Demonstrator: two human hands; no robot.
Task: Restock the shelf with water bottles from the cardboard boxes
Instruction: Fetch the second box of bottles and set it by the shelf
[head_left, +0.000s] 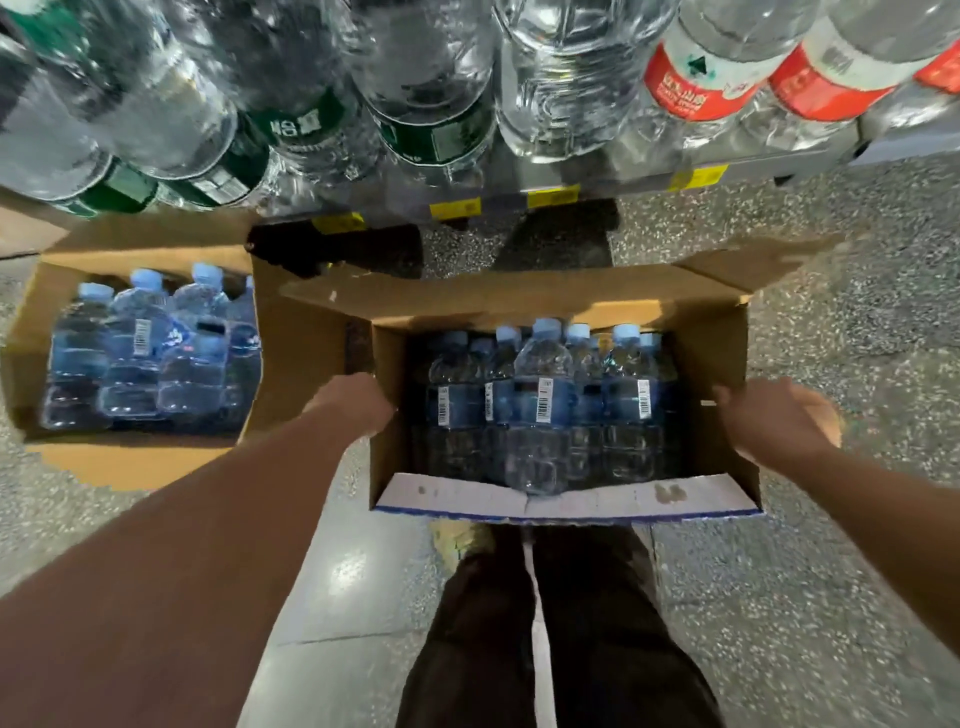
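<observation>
Closest in, a person's legs in dark trousers stand on a speckled grey floor, with a smoother, glossy pale strip running under them and one light shoe showing at the box's near edge. Just ahead of the legs is an open cardboard box, its near flap white with a blue border. The left hand grips the box's left wall, fingers curled at its rim. The right hand holds the right wall the same way, thumb near the top edge. Whether the box rests on the floor or is lifted off it, I cannot tell. Inside stand tightly packed water bottles with pale blue caps and dark blue labels with barcodes, one of them standing higher than the rest. To the left, touching the first box's far flap, a second cardboard box sits open on the floor, holding more blue-capped bottles. Beyond both boxes runs the grey front edge of the shelf, dotted with yellow price tags. On it stand large clear bottles: green-labelled ones to the left, an unlabelled one in the middle and red-labelled ones to the right.
</observation>
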